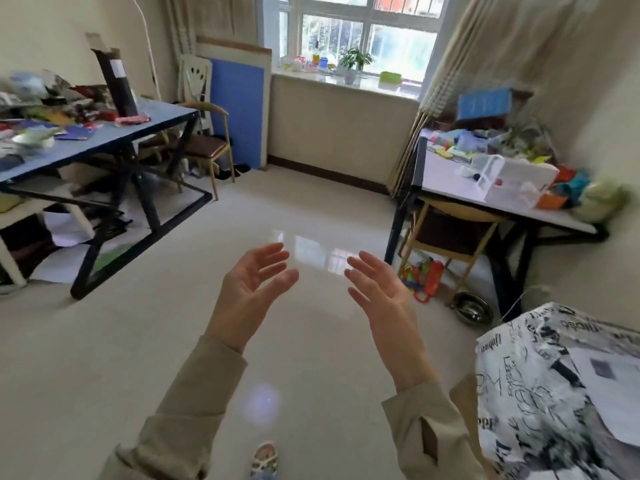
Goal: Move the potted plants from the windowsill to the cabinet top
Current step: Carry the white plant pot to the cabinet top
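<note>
While both arms reach fwd over the floor (311, 209), the left hand (247, 292) and right hand (384, 299) hang at mid-frame w/ palms turned toward each other, a clear gap between them. Left fingers (273, 252) are spread and slightly curled, holding nothing; right fingers (363, 263) likewise splayed and empty. Beige sleeves (187, 410) cover both forearms to the wrists.

Far ahead, on the windowsill (367, 83) below the window (367, 26), stands the potted plant (353, 65): green leafy top in a small pale pot, approx. centre of the sill. It's well apart from the hands. Left of it sits a cluster of small colourful items, too blurred to tell; right of it, a green box (390, 77).

On the left, a blue worktop (114, 133) on black legs carries mixed clutter and a tall dark carton (116, 84); a chair (207, 143) stands just beside it. On the right, a white worktop (446, 178) is piled w/ colourful stuff and a white plastic box (516, 181), a chair tucked under it. Bottom right, a black-and-white printed cloth (554, 393) covers a surface near the right sleeve. A shoe (265, 459) shows at the bottom edge.
</note>
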